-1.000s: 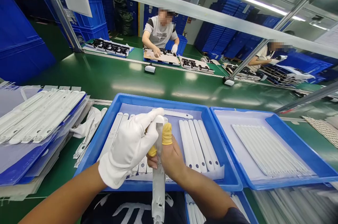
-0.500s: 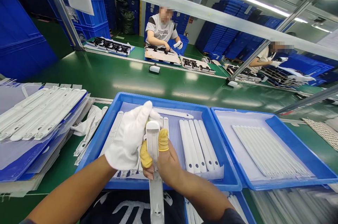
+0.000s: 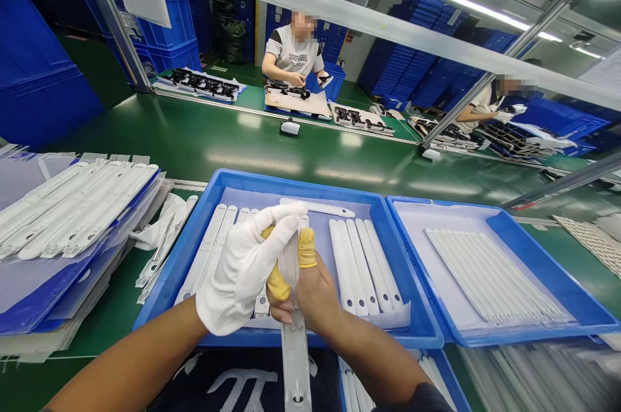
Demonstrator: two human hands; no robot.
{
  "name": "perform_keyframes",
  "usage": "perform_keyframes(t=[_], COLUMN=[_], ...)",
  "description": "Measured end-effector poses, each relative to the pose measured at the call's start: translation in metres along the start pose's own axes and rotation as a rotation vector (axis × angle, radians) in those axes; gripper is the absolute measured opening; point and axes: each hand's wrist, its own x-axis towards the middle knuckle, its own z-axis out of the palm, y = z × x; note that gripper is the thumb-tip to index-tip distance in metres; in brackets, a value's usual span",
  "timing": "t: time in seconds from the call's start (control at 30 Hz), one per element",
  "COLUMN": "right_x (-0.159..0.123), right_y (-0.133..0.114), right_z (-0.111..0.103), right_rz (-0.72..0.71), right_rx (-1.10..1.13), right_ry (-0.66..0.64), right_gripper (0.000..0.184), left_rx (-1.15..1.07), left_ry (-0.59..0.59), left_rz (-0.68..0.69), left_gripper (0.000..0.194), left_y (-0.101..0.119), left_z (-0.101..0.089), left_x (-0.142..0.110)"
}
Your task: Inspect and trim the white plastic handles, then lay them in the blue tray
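Observation:
My left hand point(image 3: 245, 270), in a white glove, closes its fingertips around the upper end of a long white plastic strip point(image 3: 295, 354). The glove hides that end. Lower down, my right hand point(image 3: 315, 289) is closed on the same strip, with yellow finger cots on its thumb and other fingers. The strip stands nearly upright in view, its ribbed inner side towards me. Beneath my hands is a blue tray point(image 3: 422, 328) lined with film, holding more white strips point(image 3: 366, 263) in rows. One strip point(image 3: 323, 207) lies crosswise at its far side.
To the right, a second blue tray point(image 3: 499, 341) holds a row of white strips point(image 3: 490, 276). White strips point(image 3: 72, 211) lie on stacked sheets at left, near a crumpled white glove point(image 3: 162, 221). Across the green bench point(image 3: 291, 160), a person point(image 3: 295, 53) handles black parts; another works farther right.
My gloved left hand has curled over the strip's top end, which was uncovered before. Both hands and the strip have shifted slightly right. A white object on the green bench has moved slightly right.

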Motion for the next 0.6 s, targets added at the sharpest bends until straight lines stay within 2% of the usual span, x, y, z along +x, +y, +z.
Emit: perform_keyframes(t=[0.13, 0.17, 0.27, 0.33, 0.43, 0.6], right_x=[-0.002, -0.002, -0.004, -0.005, -0.006, -0.006], right_y=[0.001, 0.002, 0.001, 0.0, -0.003, -0.003], right_z=[-0.001, -0.002, -0.003, -0.004, -0.001, 0.002], right_rz=[-0.01, -0.025, -0.065, -0.073, -0.092, -0.124], right_rx=[0.0, 0.008, 0.013, 0.004, -0.014, -0.043], right_ry=[-0.034, -0.034, -0.025, -0.029, -0.05, -0.021], right_gripper=[0.072, 0.072, 0.072, 0.072, 0.071, 0.07], left_rx=[-0.039, -0.036, -0.032, -0.025, -0.021, -0.055], left_ry=[0.085, 0.075, -0.064, -0.122, -0.088, -0.083], left_rz=[-0.066, -0.088, -0.176, -0.141, -0.074, -0.202], left_gripper=[0.039, 0.04, 0.043, 0.039, 0.034, 0.039], left_y=[-0.008, -0.008, -0.004, 0.0, 0.005, 0.007], left_z=[-0.001, -0.002, -0.007, -0.011, -0.011, -0.008], left_x=[0.0, 0.0, 0.0, 0.0, -0.001, -0.004])
